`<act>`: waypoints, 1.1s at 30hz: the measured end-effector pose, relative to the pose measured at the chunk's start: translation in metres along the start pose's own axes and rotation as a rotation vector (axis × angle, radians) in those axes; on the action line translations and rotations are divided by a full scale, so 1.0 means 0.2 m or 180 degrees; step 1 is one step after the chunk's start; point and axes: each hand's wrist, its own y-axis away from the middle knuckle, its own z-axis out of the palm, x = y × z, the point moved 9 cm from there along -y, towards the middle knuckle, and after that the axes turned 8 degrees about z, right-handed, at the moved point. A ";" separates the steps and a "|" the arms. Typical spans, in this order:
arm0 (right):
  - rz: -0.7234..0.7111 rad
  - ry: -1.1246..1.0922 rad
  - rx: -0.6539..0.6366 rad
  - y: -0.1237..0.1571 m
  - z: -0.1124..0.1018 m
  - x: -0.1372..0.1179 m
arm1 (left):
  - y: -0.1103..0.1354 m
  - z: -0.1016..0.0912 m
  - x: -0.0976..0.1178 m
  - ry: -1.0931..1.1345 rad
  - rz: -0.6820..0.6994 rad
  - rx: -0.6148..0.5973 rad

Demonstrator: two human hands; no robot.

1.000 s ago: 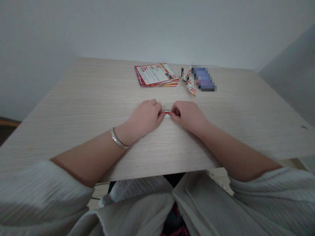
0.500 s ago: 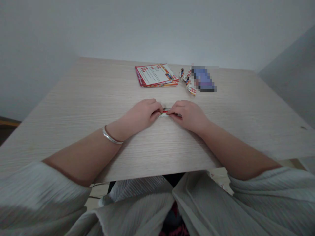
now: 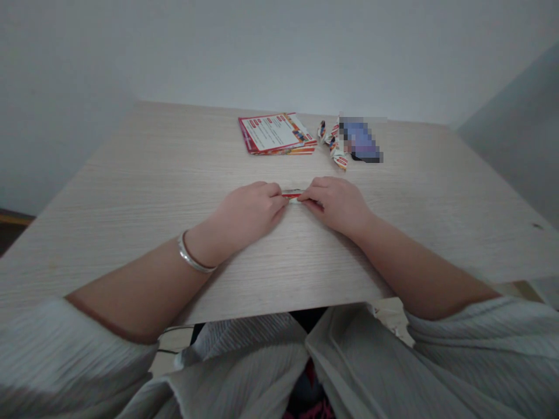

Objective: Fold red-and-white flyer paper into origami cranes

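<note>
A narrow, folded strip of red and white printed paper (image 3: pixel 292 195) lies low over the table, mostly covered by fingers. My left hand (image 3: pixel 251 210), below a silver bangle, has its fingers closed on the strip's left end. At the right end, the thumb and fingertips of my right hand (image 3: pixel 338 201) pinch the same paper against the tabletop. Only a short stretch shows between the two hands.
A stack of printed leaflets (image 3: pixel 275 132) lies farther back on the pale wooden table (image 3: pixel 152 174). Right of it are several twisted pieces of printed paper (image 3: pixel 334 148) and a pixelated phone-like object (image 3: pixel 362 139). A wall (image 3: pixel 279 52) stands behind the table.
My left hand has shifted slightly left and down along the strip, and more of the paper shows between the hands. The right hand has stayed nearly in place.
</note>
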 end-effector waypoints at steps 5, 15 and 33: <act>0.0026 -0.0032 -0.0006 0.00 0.01 0.00 | -0.01 0.00 0.02 -0.0107 -0.0077 -0.0226; 0.0131 0.0184 -0.0119 0.01 0.00 0.01 | 0.01 -0.01 0.06 -0.0325 0.0263 -0.0169; -0.0036 0.0487 -0.0246 0.03 -0.01 0.01 | 0.01 0.00 0.04 -0.0255 0.0285 -0.0147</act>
